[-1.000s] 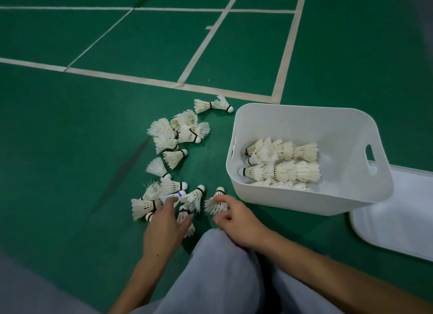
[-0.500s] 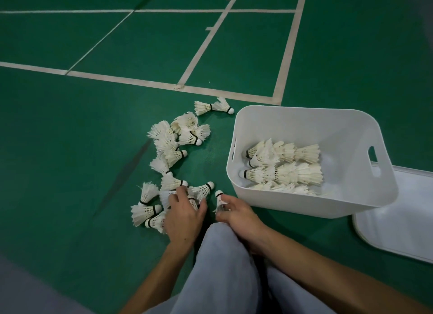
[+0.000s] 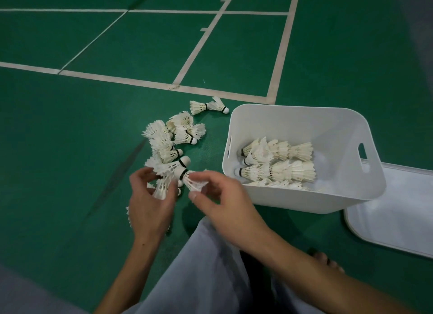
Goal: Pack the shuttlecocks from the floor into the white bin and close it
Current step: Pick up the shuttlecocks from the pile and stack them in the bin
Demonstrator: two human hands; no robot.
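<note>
Several white feather shuttlecocks [image 3: 174, 135] lie scattered on the green court floor left of the white bin [image 3: 281, 200]. The open bin holds several shuttlecocks [image 3: 278, 163] stacked in rows. My left hand [image 3: 150, 208] is raised above the floor and grips a couple of shuttlecocks [image 3: 162, 187] by their feathers. My right hand [image 3: 222, 203] pinches another shuttlecock [image 3: 193, 183] by its skirt, cork end pointing toward the left hand. Both hands hover just left of the bin's near corner. The flat white lid [image 3: 396, 210] lies on the floor to the bin's right.
White court lines [image 3: 150, 82] cross the green floor behind the pile. My grey-trousered knee [image 3: 206, 266] fills the bottom centre, and a bare foot [image 3: 328, 262] shows at the lower right. A dark scuff [image 3: 117, 177] marks the floor on the left.
Both hands have lifted off the floor, each with shuttlecocks picked from the near end of the pile, and have brought them together. The near part of the pile has thinned.
</note>
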